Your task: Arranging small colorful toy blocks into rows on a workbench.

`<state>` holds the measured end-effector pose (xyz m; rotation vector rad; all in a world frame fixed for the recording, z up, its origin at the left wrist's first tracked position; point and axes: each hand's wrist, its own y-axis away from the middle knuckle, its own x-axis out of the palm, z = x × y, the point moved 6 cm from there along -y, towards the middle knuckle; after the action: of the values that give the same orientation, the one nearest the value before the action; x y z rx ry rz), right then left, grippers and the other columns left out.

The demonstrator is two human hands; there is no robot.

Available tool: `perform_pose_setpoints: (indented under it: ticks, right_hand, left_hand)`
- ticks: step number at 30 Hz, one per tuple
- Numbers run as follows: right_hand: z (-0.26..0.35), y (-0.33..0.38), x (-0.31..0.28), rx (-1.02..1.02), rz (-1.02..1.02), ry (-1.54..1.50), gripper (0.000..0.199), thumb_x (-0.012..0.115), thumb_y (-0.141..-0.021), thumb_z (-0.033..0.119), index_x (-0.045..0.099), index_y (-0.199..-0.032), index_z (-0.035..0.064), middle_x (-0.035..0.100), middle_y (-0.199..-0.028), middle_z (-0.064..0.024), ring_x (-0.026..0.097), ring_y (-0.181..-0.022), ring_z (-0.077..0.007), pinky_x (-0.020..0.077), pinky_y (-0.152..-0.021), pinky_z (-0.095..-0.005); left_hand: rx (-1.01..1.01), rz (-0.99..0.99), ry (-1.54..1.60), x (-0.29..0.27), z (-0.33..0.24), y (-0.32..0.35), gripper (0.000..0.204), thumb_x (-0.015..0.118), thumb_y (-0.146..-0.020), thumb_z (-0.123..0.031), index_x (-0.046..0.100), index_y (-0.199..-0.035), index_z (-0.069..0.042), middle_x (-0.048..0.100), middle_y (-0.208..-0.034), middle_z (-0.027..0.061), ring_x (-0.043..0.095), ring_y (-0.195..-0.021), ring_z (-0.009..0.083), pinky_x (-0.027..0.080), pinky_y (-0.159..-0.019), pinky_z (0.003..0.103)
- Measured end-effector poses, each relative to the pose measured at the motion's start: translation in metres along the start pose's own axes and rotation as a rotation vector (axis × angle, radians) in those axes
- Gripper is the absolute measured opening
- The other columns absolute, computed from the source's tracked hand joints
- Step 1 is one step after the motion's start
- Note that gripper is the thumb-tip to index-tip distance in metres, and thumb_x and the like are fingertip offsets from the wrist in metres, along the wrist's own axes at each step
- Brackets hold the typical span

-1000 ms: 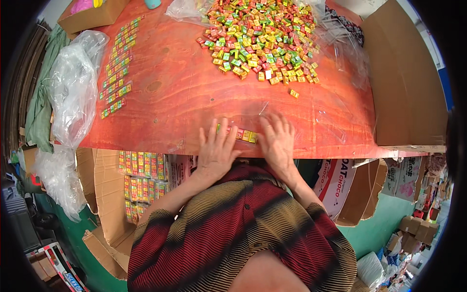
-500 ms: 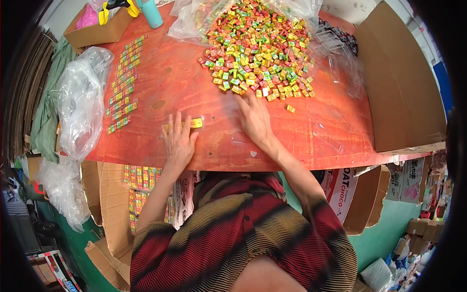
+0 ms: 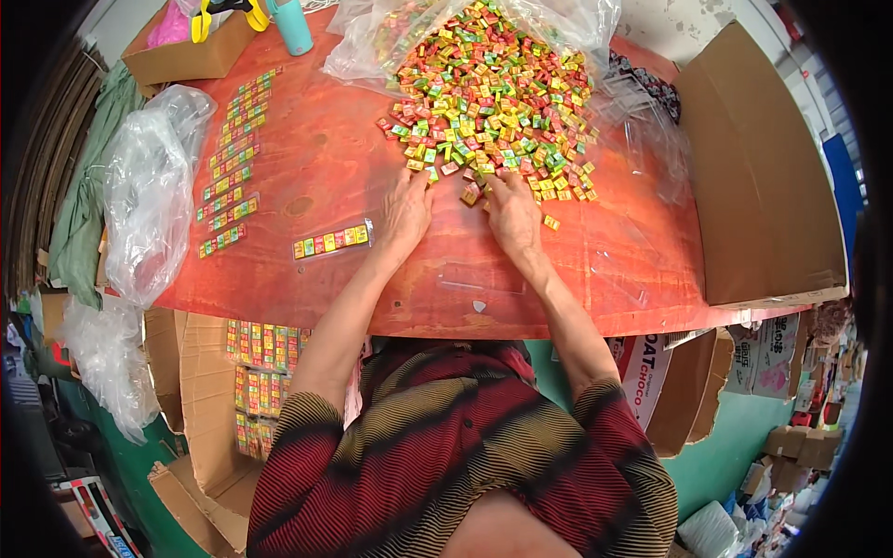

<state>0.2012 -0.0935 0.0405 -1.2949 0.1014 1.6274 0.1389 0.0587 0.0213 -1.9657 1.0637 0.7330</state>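
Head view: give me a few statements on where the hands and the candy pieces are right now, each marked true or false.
1. Both hands are at the near edge of the candy pile. True: the left hand and right hand rest there, fingers among the loose pieces.
2. A filled strip of candies lies on the table left of the left hand. True.
3. The right hand holds that strip. False: the strip lies apart from both hands.
4. The table is blue. False: it is orange-red.
5. Finished strips are lined up in a column on the left part of the table. True.
6. The teal cup lies tipped over in the pile. False: it stands at the far edge, left of the pile.
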Motion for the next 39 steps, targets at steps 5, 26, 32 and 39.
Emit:
perform_pose_setpoints:
  ticks: [5, 26, 32, 39]
  right_hand:
    - [-0.001, 0.015, -0.01, 0.067, 0.093, -0.056, 0.016, 0.056, -0.078, 0.01, 0.061, -0.093, 0.0079, 0.057, -0.086, -0.0108, 0.056, -0.078, -0.0309, 0.046, -0.065, -0.039]
    - [0.006, -0.013, 0.019, -0.175, 0.289, 0.14, 0.025, 0.048, -0.078, 0.006, 0.058, -0.101, 0.0107, 0.057, -0.082, -0.0147, 0.06, -0.073, -0.0297, 0.0486, -0.059, -0.0382]
    - [0.001, -0.01, 0.02, -0.154, 0.306, 0.129, 0.019, 0.048, -0.078, 0.007, 0.058, -0.093, 0.0094, 0.058, -0.081, -0.0149, 0.061, -0.072, -0.0296, 0.049, -0.058, -0.0384]
    - [0.012, -0.019, 0.021, -0.089, 0.339, 0.21, 0.015, 0.051, -0.076, 0.007, 0.06, -0.088, 0.0066, 0.059, -0.081, -0.0141, 0.061, -0.069, -0.0299, 0.0497, -0.056, -0.0389]
  left_hand:
    - [0.041, 0.026, 0.063, 0.01, -0.003, 0.0, 0.018, 0.06, -0.074, -0.008, 0.057, -0.091, -0.004, 0.051, -0.088, 0.0154, 0.053, -0.083, 0.0344, 0.044, -0.068, 0.044]
    - [0.037, 0.175, 0.141, 0.012, -0.016, 0.016, 0.028, 0.064, -0.072, -0.01, 0.058, -0.099, -0.004, 0.05, -0.087, 0.0142, 0.055, -0.081, 0.0337, 0.045, -0.069, 0.042]
    - [0.003, 0.209, 0.092, 0.011, -0.019, 0.011, 0.024, 0.063, -0.074, -0.011, 0.058, -0.095, -0.002, 0.054, -0.091, 0.0179, 0.055, -0.085, 0.0336, 0.045, -0.072, 0.041]
    - [-0.182, 0.271, 0.202, 0.013, 0.006, 0.001, 0.02, 0.065, -0.07, -0.014, 0.058, -0.084, -0.002, 0.061, -0.079, 0.0162, 0.058, -0.076, 0.0324, 0.045, -0.068, 0.04]
